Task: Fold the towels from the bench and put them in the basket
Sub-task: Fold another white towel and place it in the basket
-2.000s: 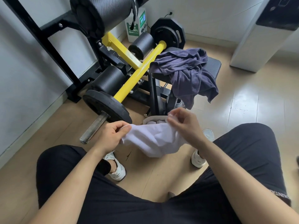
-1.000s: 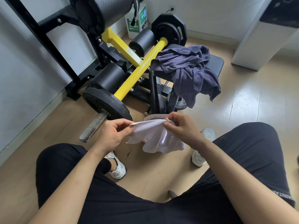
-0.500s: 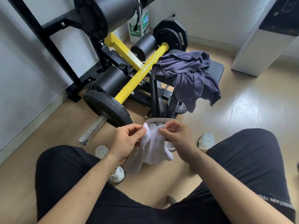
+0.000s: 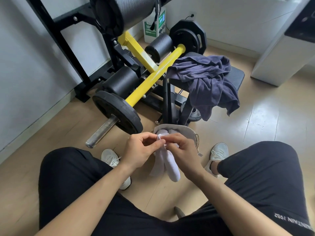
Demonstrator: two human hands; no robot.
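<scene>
A white towel (image 4: 167,163) hangs folded in a narrow strip between my knees. My left hand (image 4: 140,149) and my right hand (image 4: 183,149) pinch its top edge together, fingertips nearly touching. Just behind my hands stands a grey fabric basket (image 4: 186,132) on the floor, with white cloth showing inside; my hands hide most of its opening. A dark purple towel (image 4: 207,80) lies crumpled over the black bench pad (image 4: 236,74), one end drooping toward the floor.
A yellow-framed weight machine (image 4: 144,82) with black rollers and a weight plate (image 4: 117,112) on a steel bar fills the left and centre. A white cabinet (image 4: 283,53) stands at the right. My legs and white shoes frame bare wooden floor (image 4: 265,120).
My hands have come together, bringing the two corners of the white towel to meet, so it now hangs doubled and narrow. The view has tilted down a little.
</scene>
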